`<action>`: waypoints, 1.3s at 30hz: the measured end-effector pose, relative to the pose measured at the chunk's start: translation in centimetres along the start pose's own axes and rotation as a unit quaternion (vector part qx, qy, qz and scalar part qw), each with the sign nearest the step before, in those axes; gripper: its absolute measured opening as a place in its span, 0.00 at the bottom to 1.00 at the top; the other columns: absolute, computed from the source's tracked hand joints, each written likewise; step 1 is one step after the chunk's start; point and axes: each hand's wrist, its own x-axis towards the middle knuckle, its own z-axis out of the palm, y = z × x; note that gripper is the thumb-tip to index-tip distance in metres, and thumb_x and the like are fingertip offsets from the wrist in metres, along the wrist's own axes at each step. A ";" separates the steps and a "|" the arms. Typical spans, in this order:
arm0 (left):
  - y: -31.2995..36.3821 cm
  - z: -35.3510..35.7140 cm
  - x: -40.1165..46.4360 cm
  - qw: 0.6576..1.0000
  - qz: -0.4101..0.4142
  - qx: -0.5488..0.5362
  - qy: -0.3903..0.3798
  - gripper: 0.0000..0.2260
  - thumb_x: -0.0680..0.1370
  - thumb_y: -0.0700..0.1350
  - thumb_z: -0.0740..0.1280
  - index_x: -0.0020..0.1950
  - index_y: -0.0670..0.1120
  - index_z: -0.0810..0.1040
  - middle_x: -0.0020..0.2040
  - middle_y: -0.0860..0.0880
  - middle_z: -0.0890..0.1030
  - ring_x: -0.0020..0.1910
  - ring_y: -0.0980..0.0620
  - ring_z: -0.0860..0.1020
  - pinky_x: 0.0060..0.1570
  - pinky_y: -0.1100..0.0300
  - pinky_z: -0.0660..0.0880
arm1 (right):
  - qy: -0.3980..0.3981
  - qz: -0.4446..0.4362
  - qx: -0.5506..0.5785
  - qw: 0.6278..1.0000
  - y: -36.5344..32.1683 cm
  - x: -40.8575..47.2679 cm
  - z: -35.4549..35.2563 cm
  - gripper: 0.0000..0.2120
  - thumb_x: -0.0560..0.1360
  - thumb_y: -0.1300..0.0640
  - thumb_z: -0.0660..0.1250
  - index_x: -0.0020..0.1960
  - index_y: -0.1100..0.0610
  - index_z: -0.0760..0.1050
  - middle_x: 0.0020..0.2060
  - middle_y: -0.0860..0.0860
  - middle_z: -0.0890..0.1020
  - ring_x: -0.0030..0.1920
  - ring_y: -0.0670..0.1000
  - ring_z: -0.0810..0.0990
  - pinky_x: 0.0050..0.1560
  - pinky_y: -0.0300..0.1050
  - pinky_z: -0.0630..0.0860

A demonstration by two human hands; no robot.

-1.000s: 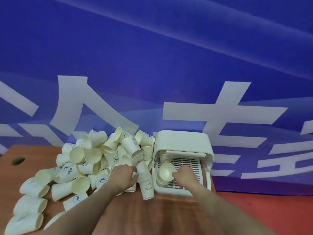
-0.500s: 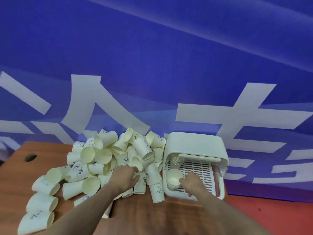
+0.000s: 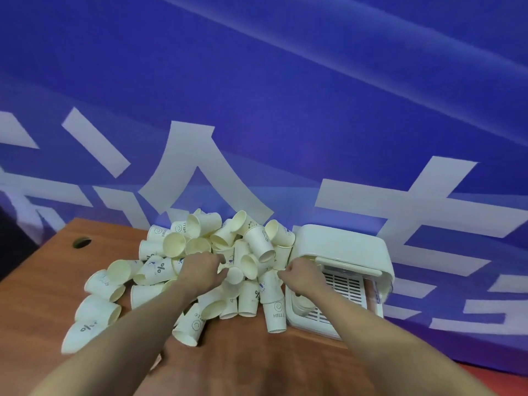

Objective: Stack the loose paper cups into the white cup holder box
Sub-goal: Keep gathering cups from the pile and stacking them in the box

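Both grips unclear: left hand (image 3: 201,268) and right hand (image 3: 300,272) hide their fingers among cups (image 3: 257,247).

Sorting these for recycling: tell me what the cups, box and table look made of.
Cups: matte cream paper, printed marks, rolled rims. Box: apparently white plastic, smooth moulded corners, slotted tray. Table: reddish-brown wood-grain surface with a slight sheen; laminate or solid wood cannot be told.

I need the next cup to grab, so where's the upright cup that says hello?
In the head view, the HELLO cup stands upside down at the pile's right edge, touching the white cup holder box, below the right hand.
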 end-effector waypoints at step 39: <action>-8.1 0.9 8.7 0.988 -0.085 -0.056 0.120 0.13 0.80 0.54 0.59 0.44 0.50 0.79 0.35 0.50 0.82 0.37 0.46 0.79 0.33 0.57 0.68 | 0.111 -0.284 -0.430 0.850 -12.7 11.0 -1.5 0.11 0.70 0.70 0.63 0.41 0.55 0.68 0.39 0.51 0.68 0.35 0.55 0.70 0.28 0.42 0.55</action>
